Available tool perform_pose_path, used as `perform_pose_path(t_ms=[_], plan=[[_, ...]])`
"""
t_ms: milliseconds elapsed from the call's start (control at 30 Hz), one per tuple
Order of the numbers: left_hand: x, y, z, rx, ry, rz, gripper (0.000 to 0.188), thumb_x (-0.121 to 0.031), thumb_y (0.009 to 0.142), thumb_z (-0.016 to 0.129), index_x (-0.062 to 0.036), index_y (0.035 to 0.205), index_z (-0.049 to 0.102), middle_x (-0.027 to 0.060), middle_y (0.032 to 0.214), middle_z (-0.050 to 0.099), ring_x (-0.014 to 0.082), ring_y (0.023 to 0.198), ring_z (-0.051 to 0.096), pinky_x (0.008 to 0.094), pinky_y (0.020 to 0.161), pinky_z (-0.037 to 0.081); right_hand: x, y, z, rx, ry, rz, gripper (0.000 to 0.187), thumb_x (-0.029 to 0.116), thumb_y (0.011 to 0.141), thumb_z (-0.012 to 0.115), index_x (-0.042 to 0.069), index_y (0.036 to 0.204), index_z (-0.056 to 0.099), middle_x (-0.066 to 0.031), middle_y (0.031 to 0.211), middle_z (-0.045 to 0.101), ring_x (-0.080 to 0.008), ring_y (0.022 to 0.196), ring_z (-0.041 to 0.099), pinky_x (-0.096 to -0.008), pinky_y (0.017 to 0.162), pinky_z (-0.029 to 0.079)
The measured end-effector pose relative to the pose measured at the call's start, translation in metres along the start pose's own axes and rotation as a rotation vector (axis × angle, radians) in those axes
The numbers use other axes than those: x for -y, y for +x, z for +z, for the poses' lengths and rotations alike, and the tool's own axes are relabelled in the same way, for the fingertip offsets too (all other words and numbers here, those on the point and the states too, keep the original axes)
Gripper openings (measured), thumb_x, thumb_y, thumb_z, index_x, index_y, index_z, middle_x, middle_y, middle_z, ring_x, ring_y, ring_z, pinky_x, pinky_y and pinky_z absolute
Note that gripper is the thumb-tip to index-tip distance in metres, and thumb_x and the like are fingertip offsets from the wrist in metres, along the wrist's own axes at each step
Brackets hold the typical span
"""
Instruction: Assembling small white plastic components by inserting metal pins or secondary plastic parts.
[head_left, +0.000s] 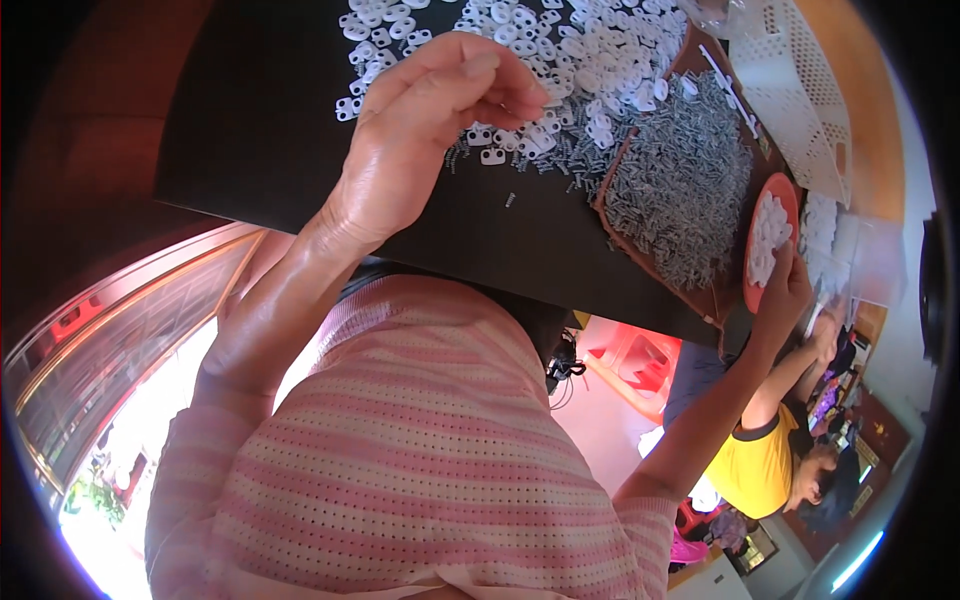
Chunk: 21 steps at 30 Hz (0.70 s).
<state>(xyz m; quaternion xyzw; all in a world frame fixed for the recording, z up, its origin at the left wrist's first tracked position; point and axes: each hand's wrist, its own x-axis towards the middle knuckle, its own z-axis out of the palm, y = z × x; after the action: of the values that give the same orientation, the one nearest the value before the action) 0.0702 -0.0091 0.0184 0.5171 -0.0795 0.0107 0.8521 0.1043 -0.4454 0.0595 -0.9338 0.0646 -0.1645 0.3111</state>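
My left hand [425,125] is raised over the dark table [300,150], beside many small white plastic pieces with holes [500,30]. Its fingers are curled together in a pinch; whatever lies between them is hidden. Far to the right, my right hand [788,295] reaches to an orange-red dish [755,285] of small white parts [768,235]. The fingers there are bent inward at the parts, and I cannot make out what they grip. Between my hands a heap of small grey metal springs [680,170] lies on a brown-edged tray, with more springs scattered towards the white pieces.
A white perforated plastic basket [800,90] stands at the far right, near a thin white strip [730,90]. Past my right arm sits another person in a yellow shirt [752,465]. A red plastic stool [635,360] is below the table edge.
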Motion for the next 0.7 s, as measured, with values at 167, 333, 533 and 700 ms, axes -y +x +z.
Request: perform_pose_path(t_ms=[167, 333, 533, 700], plan=[[-0.002, -0.002, -0.007, 0.022, -0.013, 0.026, 0.038, -0.031, 0.101, 0.038, 0.0013, 0.109, 0.056, 0.0173, 0.109, 0.062, 0.0270, 0.103, 0.061, 0.0396, 0.094, 0.045, 0.027, -0.012, 0.012, -0.020, -0.166, -0.047, 0.032, 0.024, 0.099, 0.057, -0.004, 0.086, 0.062, -0.0006, 0.073, 0.056, -0.0069, 0.070, 0.049, -0.0249, 0.063, 0.042], [-0.003, -0.001, -0.013, 0.063, -0.259, 0.077, 0.044, -0.036, 0.101, 0.036, 0.0014, 0.110, 0.056, 0.0186, 0.112, 0.061, 0.0299, 0.106, 0.059, 0.0428, 0.098, 0.043, 0.126, -0.039, 0.053, 0.208, 0.006, -0.388, 0.017, 0.014, 0.097, 0.058, -0.001, 0.091, 0.063, -0.0044, 0.073, 0.057, -0.0085, 0.066, 0.050, -0.0276, 0.060, 0.043], [-0.020, 0.004, -0.010, 0.199, -0.674, 0.031, 0.051, -0.042, 0.101, 0.034, 0.0033, 0.113, 0.055, 0.0197, 0.116, 0.059, 0.0326, 0.111, 0.056, 0.0454, 0.102, 0.041, 0.208, -0.084, 0.135, 0.772, 0.385, -0.707, 0.009, 0.007, 0.086, 0.061, 0.005, 0.094, 0.058, -0.0139, 0.080, 0.058, -0.0329, 0.068, 0.060, -0.0415, 0.061, 0.048], [-0.034, -0.003, -0.019, 0.202, -0.605, 0.152, 0.052, -0.042, 0.102, 0.033, 0.0026, 0.116, 0.056, 0.0194, 0.118, 0.058, 0.0328, 0.113, 0.056, 0.0465, 0.104, 0.039, 0.235, -0.093, 0.165, 0.822, 0.521, -0.722, 0.013, 0.004, 0.086, 0.058, 0.000, 0.099, 0.055, -0.0184, 0.084, 0.056, -0.0377, 0.073, 0.059, -0.0446, 0.064, 0.047]])
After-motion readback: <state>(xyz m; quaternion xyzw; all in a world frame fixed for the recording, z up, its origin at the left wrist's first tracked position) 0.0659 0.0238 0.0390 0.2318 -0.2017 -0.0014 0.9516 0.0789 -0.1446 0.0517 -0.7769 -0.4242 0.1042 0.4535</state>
